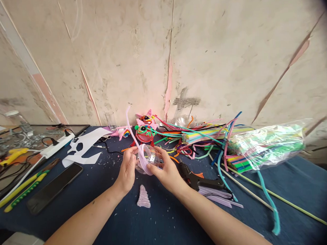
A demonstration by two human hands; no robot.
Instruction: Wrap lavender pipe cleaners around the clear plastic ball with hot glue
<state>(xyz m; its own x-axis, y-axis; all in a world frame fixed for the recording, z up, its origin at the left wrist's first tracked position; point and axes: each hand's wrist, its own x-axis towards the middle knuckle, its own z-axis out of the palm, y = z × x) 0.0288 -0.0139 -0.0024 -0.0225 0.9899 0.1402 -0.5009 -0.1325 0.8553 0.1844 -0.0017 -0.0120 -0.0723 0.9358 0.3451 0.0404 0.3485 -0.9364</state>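
Note:
Both hands close around a clear, rounded plastic piece (154, 156) held just above the dark blue cloth. A lilac pipe cleaner (141, 152) bends across its near side, one end sticking up to the left. My left hand (128, 171) supports the left side, fingers curled against it. On the right, my right hand (166, 170) grips the plastic, its thumb pressing the pipe cleaner down. Below them on the cloth lies a pale pink fuzzy cone (143, 197). Just behind stands a red and green pipe-cleaner figure (145, 132) with large eyes.
A black glue gun (200, 178) and lilac sticks lie right of my hands. Beyond are loose pipe cleaners and a plastic bag (274, 143) of more. To the left are a phone (55, 187), pliers (26, 188), cut white paper (86, 146) and a power strip (58, 144).

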